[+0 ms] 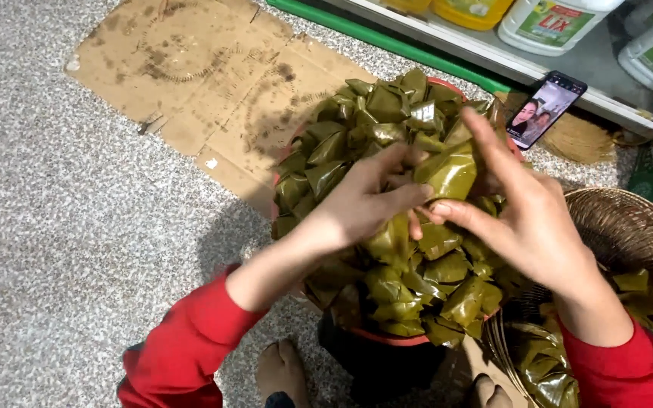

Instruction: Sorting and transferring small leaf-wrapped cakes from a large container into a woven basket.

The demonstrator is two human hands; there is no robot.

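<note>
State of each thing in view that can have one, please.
Red round basin: heaped with green leaf-wrapped parcels.
Woven wicker basket: partly filled.
Black smartphone: screen on, propped up.
Left hand: gripping a parcel.
Right hand: fingers on same parcel.

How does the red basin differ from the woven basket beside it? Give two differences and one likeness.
The red basin is smooth-rimmed and heaped high with green leaf-wrapped parcels; the woven basket is brown wicker, with far fewer parcels and its inner wall showing. Both hands work over the basin, none over the basket. Both containers are round.
</note>
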